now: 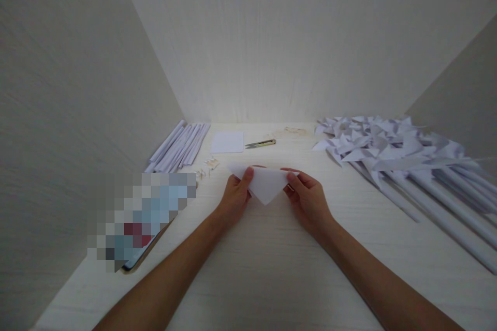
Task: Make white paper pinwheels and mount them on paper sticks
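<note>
Paper (265,185) folded to triangle, held over surface (248,284), point toward wearer; pinched near left corner by left hand (236,192), near right corner by right hand (309,197). Folding judged begun; no cuts seen. Pinwheels (388,145), seemingly finished, heaped at right. Paper tubes (178,146), paper square (227,142) and snips (261,144) left unheld at back, tubes and square judged unused. Some fingertips hidden behind paper; pinwheel sticks (438,212) cut off at right edge; phone (149,222) mostly masked by blocks; pale bits (210,164) too small to identify.

Smooth matt paper triangle (266,183), wood-grained matt tabletop (248,279), metal-bladed snips (261,144)
</note>
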The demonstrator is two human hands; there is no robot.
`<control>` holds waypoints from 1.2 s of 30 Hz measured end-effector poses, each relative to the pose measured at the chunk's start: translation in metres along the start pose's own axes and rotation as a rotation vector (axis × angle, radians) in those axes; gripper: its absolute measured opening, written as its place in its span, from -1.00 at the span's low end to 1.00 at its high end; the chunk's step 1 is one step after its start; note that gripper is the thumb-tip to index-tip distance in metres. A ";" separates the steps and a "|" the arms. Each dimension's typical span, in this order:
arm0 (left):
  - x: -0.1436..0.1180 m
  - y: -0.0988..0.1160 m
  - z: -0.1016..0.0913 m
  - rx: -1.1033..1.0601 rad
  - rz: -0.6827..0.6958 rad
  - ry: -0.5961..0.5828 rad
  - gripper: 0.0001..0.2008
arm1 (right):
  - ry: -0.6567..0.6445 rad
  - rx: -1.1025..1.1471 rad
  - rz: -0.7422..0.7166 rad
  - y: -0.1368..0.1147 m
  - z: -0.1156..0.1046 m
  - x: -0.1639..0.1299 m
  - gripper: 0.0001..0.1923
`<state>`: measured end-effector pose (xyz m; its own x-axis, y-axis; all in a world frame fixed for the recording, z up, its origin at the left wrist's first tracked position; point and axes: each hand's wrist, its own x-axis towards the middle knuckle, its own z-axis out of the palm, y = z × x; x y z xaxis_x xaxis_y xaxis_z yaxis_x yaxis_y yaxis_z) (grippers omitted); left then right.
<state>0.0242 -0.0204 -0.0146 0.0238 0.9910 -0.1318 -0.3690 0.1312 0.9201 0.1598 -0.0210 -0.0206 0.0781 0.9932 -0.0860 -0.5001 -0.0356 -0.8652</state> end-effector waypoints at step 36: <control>0.002 -0.003 0.001 -0.041 -0.062 0.050 -0.64 | 0.141 -0.033 -0.262 -0.002 -0.003 0.005 -0.87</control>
<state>0.0259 -0.0191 -0.0175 0.0013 0.9783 -0.2074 -0.4056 0.1901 0.8941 0.1643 -0.0168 -0.0208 0.3212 0.9439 0.0762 -0.4190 0.2139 -0.8825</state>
